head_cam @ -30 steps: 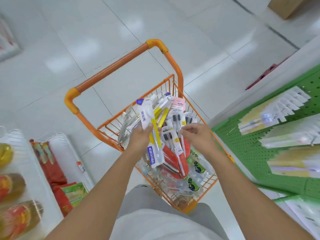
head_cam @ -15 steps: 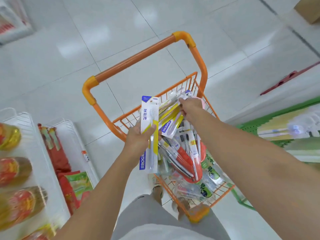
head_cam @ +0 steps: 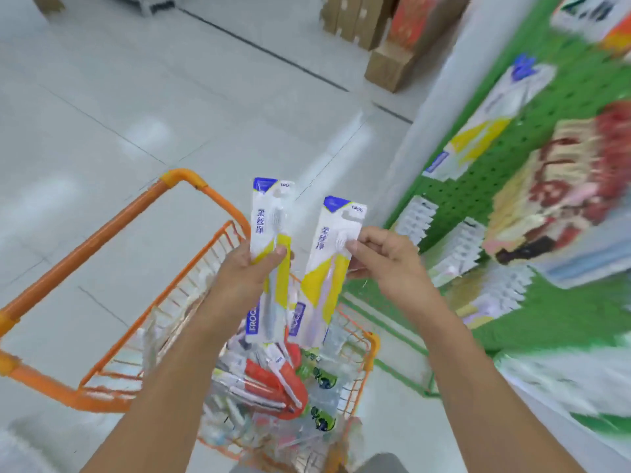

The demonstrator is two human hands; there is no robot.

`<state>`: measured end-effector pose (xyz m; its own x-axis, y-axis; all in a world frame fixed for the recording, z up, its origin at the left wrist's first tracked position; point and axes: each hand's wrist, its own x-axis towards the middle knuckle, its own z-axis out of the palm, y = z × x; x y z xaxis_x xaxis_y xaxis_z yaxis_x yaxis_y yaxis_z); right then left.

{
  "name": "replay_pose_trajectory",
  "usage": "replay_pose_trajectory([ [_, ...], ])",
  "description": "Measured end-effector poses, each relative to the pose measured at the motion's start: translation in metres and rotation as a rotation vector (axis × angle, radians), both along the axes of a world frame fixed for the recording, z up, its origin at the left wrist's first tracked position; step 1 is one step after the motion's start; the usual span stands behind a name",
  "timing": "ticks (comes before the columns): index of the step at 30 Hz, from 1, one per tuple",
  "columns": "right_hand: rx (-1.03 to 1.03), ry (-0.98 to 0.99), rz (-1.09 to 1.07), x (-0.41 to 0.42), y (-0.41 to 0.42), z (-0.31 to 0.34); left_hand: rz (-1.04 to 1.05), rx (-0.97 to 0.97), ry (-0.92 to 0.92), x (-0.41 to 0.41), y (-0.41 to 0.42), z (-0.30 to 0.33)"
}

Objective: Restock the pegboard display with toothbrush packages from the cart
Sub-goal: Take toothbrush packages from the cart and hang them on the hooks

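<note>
- Pegboard (head_cam: 532, 138), green, fills the right side w/ hung packs; motion blur leaves most unreadable.
- Floor tiles (head_cam: 102, 97) pale; cardboard boxes (head_cam: 386, 63) stacked at top, cut off by the frame edge.
- Orange cart (head_cam: 112, 220) below the arms, heaped w/ mixed toothbrush packs (head_cam: 273, 377); forearms hide part of the basket.
- Left hand (head_cam: 246, 271) grips one white-and-yellow toothbrush package (head_cam: 269, 233) upright above the cart, thumb across its front.
- Right hand (head_cam: 386, 257) pinches a second package (head_cam: 331, 254) by its right edge, just beside the first, tilted toward the pegboard; small print hard to read.
</note>
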<state>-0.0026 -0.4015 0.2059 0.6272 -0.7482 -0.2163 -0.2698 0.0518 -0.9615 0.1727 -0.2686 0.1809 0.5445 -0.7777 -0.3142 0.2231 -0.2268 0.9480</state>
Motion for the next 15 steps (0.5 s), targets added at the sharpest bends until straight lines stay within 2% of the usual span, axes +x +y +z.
replay_pose_trajectory([
  [3,-0.068,-0.097,-0.173,-0.046,-0.021,0.034,-0.133,-0.095,-0.036,-0.05,-0.054,0.042],
  [8,-0.137,-0.251,-0.375,-0.099,-0.05,0.064,-0.198,-0.165,-0.132,-0.118,-0.112,0.082],
  [15,-0.128,-0.303,-0.389,-0.122,-0.072,0.076,-0.082,-0.224,-0.136,-0.146,-0.146,0.114],
])
